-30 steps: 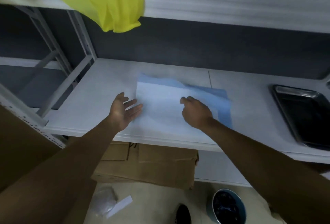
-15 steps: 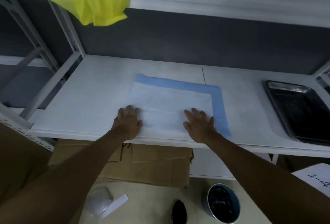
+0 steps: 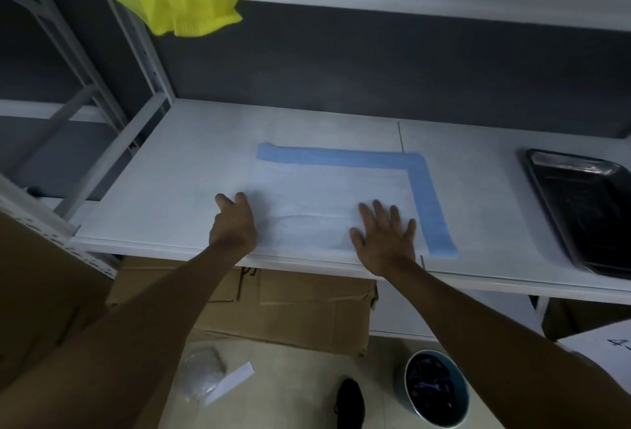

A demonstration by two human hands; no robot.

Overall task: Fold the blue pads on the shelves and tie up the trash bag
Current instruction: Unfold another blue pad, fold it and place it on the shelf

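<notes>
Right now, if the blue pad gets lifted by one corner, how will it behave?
The blue pad lies thin and flat against the shelf, so it probably droops rather than holding shape. It looks light. The right hand presses it flat, perhaps because it would slide or spring open on the smooth surface.

Looking like a storeroom or stockroom: grey slotted-steel shelving (image 3: 136, 141) is running along a dark wall, flattened cardboard boxes (image 3: 300, 312) are lying under the shelf (image 3: 478, 210), and a hand-labelled white box (image 3: 607, 346) is sitting at right, a metal tray (image 3: 587, 210) above it.
</notes>
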